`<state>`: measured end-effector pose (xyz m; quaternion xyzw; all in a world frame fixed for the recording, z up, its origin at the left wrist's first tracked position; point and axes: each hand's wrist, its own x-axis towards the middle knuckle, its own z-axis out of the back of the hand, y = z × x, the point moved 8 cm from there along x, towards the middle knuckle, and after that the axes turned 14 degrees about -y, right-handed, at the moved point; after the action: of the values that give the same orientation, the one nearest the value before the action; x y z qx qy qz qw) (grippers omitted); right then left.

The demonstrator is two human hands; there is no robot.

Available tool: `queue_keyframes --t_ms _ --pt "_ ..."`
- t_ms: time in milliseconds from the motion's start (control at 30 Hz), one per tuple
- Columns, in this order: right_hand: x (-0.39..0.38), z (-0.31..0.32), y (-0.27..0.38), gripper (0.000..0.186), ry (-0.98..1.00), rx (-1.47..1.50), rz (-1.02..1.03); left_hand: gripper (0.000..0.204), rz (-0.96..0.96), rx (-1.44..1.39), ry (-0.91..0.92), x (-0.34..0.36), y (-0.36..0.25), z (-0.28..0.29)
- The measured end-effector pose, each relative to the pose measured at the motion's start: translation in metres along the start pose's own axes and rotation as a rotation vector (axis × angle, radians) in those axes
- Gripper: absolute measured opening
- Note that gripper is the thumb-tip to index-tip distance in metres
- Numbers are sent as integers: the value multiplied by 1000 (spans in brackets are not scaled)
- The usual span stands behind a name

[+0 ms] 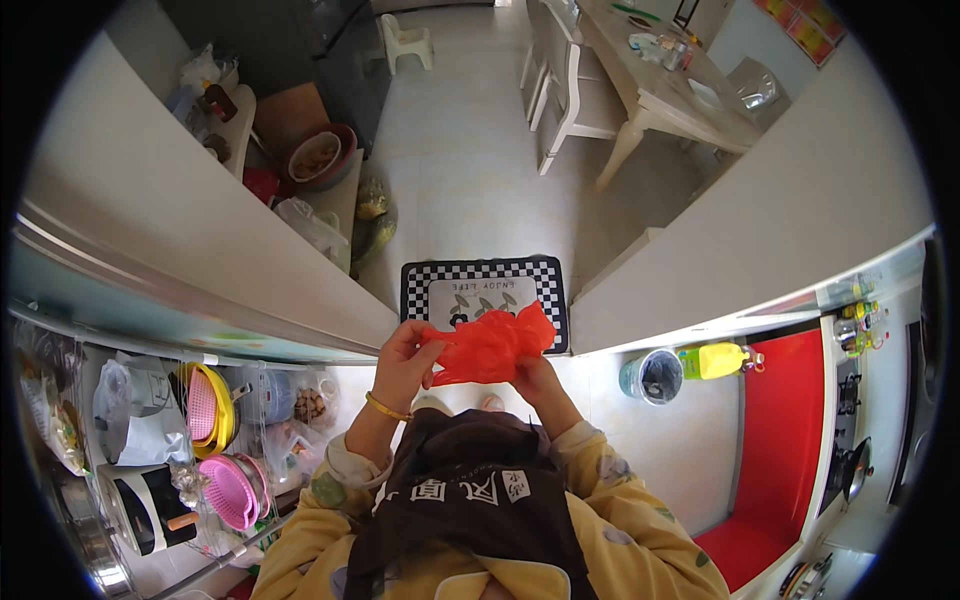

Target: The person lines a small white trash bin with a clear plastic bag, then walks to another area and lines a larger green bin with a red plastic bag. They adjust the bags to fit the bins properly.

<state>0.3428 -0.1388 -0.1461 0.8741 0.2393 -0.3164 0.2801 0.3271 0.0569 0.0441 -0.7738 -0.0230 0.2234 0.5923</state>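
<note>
A thin, crumpled red plastic bag [490,345] is stretched between my two hands in front of my dark apron. My left hand [405,352], with a yellow bangle at the wrist, pinches the bag's left edge between thumb and fingers. At the bag's lower right, my right hand [541,378] grips it; most of those fingers are hidden behind the red plastic. Beyond the bag lies a doormat [480,270] with a black-and-white checked border, partly covered by it.
On the right floor stand a bin [632,378] with a dark liner and a yellow oil bottle [715,361], beside red cabinets [780,440]. A wire rack at left holds pink baskets [229,492] and yellow basins [222,410]. Walls flank the doorway; chairs [570,95] and a table stand beyond.
</note>
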Motion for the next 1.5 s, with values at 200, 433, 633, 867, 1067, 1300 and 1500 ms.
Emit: queue_keyframes --t_ms 200,433,633,867,1067,1300,1500 --pt "66 -6 44 29 -188 -37 142 5 -72 -29 -105 66 -45 -10" --pt "115 -110 107 30 287 -1544 1001 13 -202 126 86 186 -109 -34" --pt "205 -137 157 51 -130 -471 171 14 -398 207 269 284 -186 -64" --pt "246 -286 207 63 83 -781 559 12 -364 274 313 398 -223 -72" --pt "342 -339 187 57 263 -701 79 16 -408 164 429 464 -248 -88" --pt "397 -407 219 69 590 -442 -171 19 -467 -18 429 535 -283 -117" --pt "464 -435 262 59 489 -665 -381 15 -622 -269 83 609 -321 -116"
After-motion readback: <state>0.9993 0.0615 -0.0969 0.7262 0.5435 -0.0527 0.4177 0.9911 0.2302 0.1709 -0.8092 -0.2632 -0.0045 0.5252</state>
